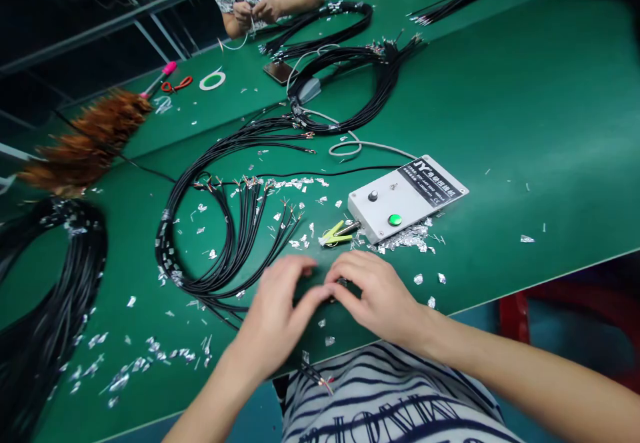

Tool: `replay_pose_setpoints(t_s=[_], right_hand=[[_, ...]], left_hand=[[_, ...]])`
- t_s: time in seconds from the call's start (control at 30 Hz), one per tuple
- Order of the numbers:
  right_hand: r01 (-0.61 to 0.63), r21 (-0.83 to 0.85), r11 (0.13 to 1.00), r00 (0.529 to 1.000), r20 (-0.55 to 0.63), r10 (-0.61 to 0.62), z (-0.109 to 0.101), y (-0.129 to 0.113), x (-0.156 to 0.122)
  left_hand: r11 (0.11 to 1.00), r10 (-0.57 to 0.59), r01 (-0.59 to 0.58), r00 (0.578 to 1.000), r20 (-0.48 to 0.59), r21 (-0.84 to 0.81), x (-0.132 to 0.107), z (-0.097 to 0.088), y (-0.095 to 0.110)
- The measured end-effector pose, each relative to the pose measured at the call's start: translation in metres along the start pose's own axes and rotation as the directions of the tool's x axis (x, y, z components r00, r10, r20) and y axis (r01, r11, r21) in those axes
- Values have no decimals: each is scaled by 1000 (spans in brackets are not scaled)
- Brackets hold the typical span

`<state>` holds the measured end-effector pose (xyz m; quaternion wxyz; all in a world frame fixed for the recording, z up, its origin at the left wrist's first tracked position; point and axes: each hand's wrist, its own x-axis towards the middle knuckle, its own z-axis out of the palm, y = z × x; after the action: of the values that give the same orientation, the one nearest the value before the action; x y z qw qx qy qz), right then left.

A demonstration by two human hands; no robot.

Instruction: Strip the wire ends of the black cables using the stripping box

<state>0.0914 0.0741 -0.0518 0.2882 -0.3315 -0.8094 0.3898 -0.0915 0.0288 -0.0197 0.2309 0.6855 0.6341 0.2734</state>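
Note:
My left hand is over the front of the bench with its fingers curled, its thumb meeting the fingertips of my right hand. My right hand is closed in a pinch. Something small and dark shows between the hands, mostly hidden by the fingers. Left of them lies a coil of black cables, its stripped ends fanned out. Just beyond my fingers is a grey control box with a green button and a knob. A yellow-green clip sits at its front end. Below my hands, stripped wire ends stick out near my lap.
Foil scraps litter the green bench. More cable coils lie behind, and a large bundle at left. A brush, a tape roll and a phone lie farther back. A person's hands work opposite.

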Motion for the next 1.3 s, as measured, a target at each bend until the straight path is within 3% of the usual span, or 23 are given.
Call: replay_pose_setpoints(t_s=[0.07,0.17,0.27,0.33,0.43,0.5,0.6,0.67,0.77,0.9,1.1,1.2,1.3], right_hand=[[-81,94,992,997,-13,82,-3,1,8],[-116,202,973,991,-40,126,-1,3,8],[-35,132,991,999,-24,39,4,2,-5],[54,54,997,993,99,-60,9,0,-16],[255,71,964,911,317,-264,12,-4,-28],[272,125,954,907,297,-298,10,-6,-29],[97,176,980,994,37,-105,3,-8,-20],[32,212,977,996,-86,-14,-2,-9,-13],[-34,230,973,983,-169,74,-7,-10,-4],[-47,286,957,982,-161,96,-5,-10,0],[165,119,979,957,-259,-130,3,-13,-9],[17,246,969,968,-248,46,4,-9,-7],[-197,471,860,945,-142,295,3,-4,0]], left_hand=[[984,-99,114,989,112,-135,-13,5,11],[881,-283,307,952,119,-359,-16,11,12],[774,-373,385,919,128,-502,-13,13,9],[735,-394,392,911,121,-553,-12,14,10],[678,-414,403,900,135,-615,-11,16,17],[642,-409,408,898,161,-649,-10,18,22],[625,-400,365,909,118,-690,-6,18,26],[622,-410,338,909,75,-707,-3,18,27],[610,-415,347,906,85,-712,-2,17,26],[602,-407,353,907,106,-716,-3,18,27],[607,-423,344,903,75,-716,-4,24,26],[603,-425,350,902,82,-717,-5,26,25],[610,-422,352,903,85,-710,-5,26,24]])
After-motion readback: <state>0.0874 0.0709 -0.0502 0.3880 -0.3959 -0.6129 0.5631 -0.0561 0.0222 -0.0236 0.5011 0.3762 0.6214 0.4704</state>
